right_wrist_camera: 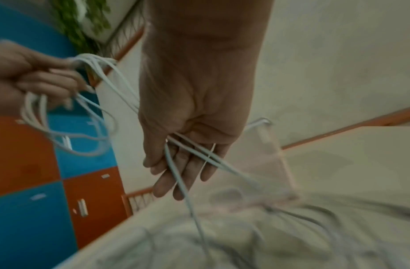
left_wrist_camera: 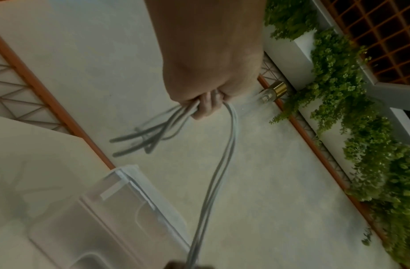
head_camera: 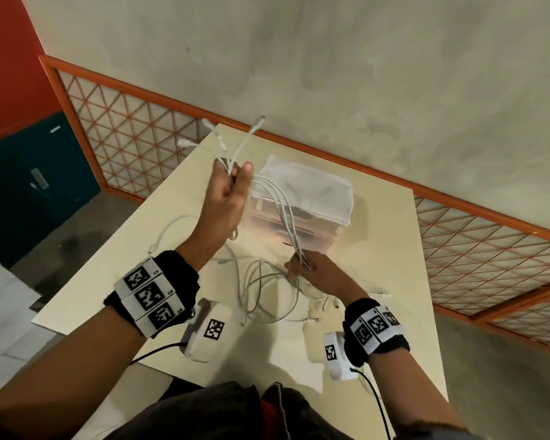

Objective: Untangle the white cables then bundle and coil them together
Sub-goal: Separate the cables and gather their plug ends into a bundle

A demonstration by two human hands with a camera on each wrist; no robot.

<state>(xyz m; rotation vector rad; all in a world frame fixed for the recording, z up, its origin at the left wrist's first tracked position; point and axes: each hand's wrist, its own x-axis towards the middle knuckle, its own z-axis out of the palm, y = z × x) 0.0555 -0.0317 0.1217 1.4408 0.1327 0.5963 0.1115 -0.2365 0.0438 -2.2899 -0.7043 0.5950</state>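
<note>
The clear plastic storage box (head_camera: 302,214) stands on the pale rectangular table (head_camera: 394,281), toward its far edge. The left hand (head_camera: 227,198) is raised just left of the box; the right hand (head_camera: 318,274) is low, just in front of it. White cables (head_camera: 283,211) run between the hands across the box's front, the rest lying on the table in front of the box.

The left hand (left_wrist_camera: 213,60) is closed in a fist round a bundle of white cables (left_wrist_camera: 222,163), with one of its fingers (left_wrist_camera: 205,107) curled over them. Short cable ends fan out blurred to the left, while longer strands run down to the bottom edge. A clear plastic box (left_wrist_camera: 102,218) sits on the counter (left_wrist_camera: 26,154) below; green foliage (left_wrist_camera: 360,127) hangs at right.
</note>
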